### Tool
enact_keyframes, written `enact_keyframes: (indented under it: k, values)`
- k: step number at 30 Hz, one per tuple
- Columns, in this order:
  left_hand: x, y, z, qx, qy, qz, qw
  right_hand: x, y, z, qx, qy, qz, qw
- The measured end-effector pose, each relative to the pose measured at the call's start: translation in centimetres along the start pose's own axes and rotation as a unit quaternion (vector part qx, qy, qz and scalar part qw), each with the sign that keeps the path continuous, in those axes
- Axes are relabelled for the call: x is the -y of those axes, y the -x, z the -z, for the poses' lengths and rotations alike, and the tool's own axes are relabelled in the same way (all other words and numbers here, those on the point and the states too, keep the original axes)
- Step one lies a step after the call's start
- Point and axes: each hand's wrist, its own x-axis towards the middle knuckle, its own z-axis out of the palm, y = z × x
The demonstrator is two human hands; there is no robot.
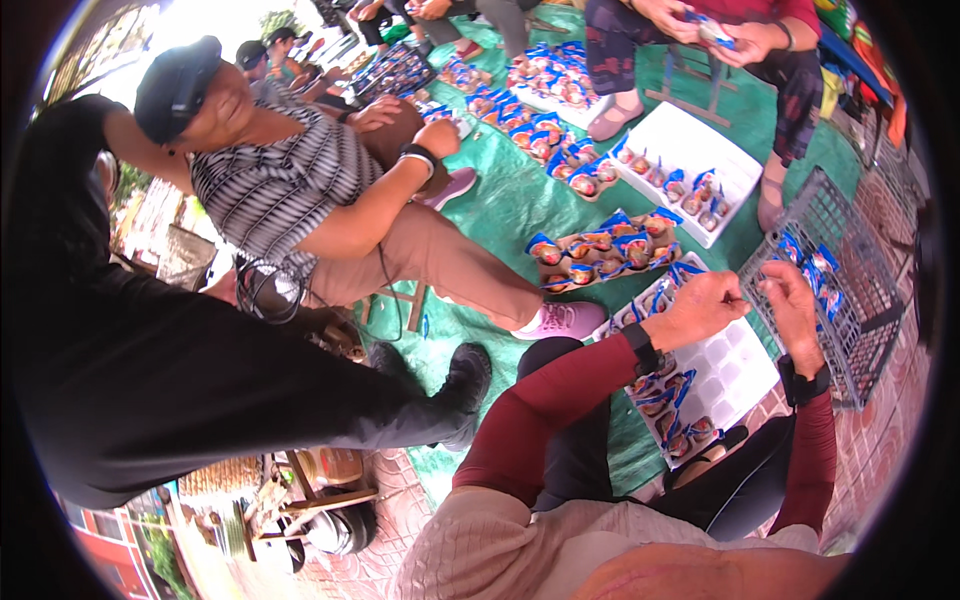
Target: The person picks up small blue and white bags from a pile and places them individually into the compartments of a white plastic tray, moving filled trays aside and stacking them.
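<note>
My left hand (701, 309) is raised over the white foam tray (739, 367), its fingers curled together; whether something small is between them cannot be told. Close by on the right, my right hand (793, 304) hovers with bent, parted fingers at the near edge of a grey plastic crate (874, 289), nothing seen in it. Small round items in blue-and-clear plastic wrappers (660, 401) sit in the foam tray's hollows along its left side and lower end. More blue-wrapped items (821, 274) lie in the crate.
A cardboard egg tray (604, 251) of wrapped items and a white foam box (694, 169) stand beyond on the green sheet (495, 195). A seated person's pink shoe (566, 319) is near the foam tray. Another person stands at left; a co-worker across holds a wrapped item (711, 31).
</note>
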Motion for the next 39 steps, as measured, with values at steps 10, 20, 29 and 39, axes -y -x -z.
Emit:
enact_keyframes:
  k: [10,20,29,39]
  values:
    - [-0.2,0.1,-1.2,0.029,-0.077,0.014,0.997,5.7,4.1,-2.6,0.043,0.042,0.055,0.997]
    - [0.6,0.6,-1.4,0.06,-0.058,0.042,0.996,5.2,4.3,-2.8,0.06,0.091,0.088,0.99]
    - [1.6,0.8,-1.6,0.102,-0.067,0.067,0.99,4.8,4.5,-2.8,0.066,0.107,0.098,0.987]
    - [1.4,1.2,-1.5,0.102,-0.074,0.065,0.99,5.1,4.8,-2.8,0.078,0.104,0.108,0.986]
